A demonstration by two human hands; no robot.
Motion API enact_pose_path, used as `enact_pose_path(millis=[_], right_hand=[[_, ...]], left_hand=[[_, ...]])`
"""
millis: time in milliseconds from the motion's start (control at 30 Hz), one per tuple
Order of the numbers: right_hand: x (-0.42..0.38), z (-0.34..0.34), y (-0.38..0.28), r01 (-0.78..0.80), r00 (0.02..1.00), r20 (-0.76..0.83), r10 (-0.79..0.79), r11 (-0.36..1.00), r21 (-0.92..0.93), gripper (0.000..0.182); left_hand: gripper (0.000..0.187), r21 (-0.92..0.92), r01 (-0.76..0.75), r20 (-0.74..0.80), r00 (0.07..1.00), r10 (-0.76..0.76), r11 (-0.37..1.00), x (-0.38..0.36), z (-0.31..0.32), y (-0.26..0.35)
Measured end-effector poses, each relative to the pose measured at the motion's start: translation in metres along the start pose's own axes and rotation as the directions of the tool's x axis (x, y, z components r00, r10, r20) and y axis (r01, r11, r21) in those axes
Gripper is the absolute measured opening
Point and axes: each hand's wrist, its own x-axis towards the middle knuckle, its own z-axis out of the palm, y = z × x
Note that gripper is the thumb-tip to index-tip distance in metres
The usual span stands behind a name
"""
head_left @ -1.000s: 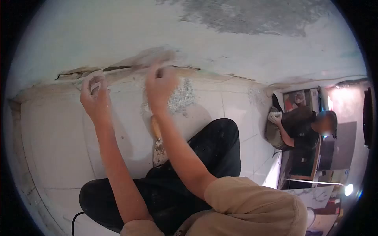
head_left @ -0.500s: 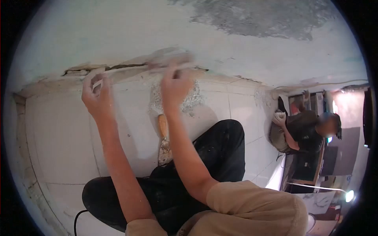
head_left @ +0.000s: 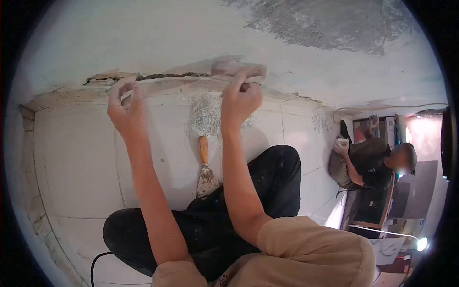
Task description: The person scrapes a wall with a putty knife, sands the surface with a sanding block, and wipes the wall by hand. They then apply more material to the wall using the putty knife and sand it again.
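Observation:
My left hand [head_left: 126, 105] is at the foot of the pale wall [head_left: 158, 43], its fingers curled together beside a long crack [head_left: 177, 75]. What it grips, if anything, is too small to make out. Farther right, my right hand [head_left: 241, 103] is closed on a blurred, pinkish-grey block [head_left: 236, 68] against the wall's lower edge. Below the hands, whitish crumbs [head_left: 205, 112] lie heaped on the tiles. A scraper [head_left: 204, 150] with a wooden handle rests on the floor between my forearms, its dirty blade close to my dark trousers.
A rough grey patch [head_left: 325, 24] marks the wall at the upper right. Another person [head_left: 373, 160] in dark clothes sits at the right, near furniture and a bright lamp [head_left: 421, 244]. A black cable [head_left: 95, 260] lies at the lower left.
My right hand and the block have slid to the right along the wall's lower edge. My left hand appears slightly farther right, as does the whole view.

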Motion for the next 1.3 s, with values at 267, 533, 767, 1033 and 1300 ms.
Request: enact_pose_path(millis=[267,533,767,1033,1300], right_hand=[[-0.025,0.034,0.036,0.289,0.957,0.053,-0.284,0.949,-0.124,0.023],[0.012,0.01,0.01,0.248,0.963,-0.082,-0.258,0.963,-0.109,0.04],[-0.075,0.064,0.032,0.249,0.922,0.335,-0.195,0.96,-0.128,0.024],[-0.006,0.031,-0.003,0.136,0.985,-0.097,-0.14,0.99,-0.047,0.039],[-0.032,0.034,0.015,0.354,0.932,0.116,-0.343,0.93,-0.099,0.034]], left_hand=[[0.016,-0.029,-0.072,0.095,0.993,0.075,0.997,0.001,0.013,-0.024],[0.015,0.037,-0.048,-0.021,0.999,0.049,0.998,0.002,0.003,-0.017],[0.015,-0.067,0.053,0.037,0.998,-0.051,0.996,0.006,0.007,-0.022],[0.016,-0.097,-0.012,0.001,1.0,0.012,0.995,0.007,0.008,-0.021],[0.015,-0.02,-0.01,-0.065,0.998,0.009,1.0,0.011,-0.005,-0.023]])
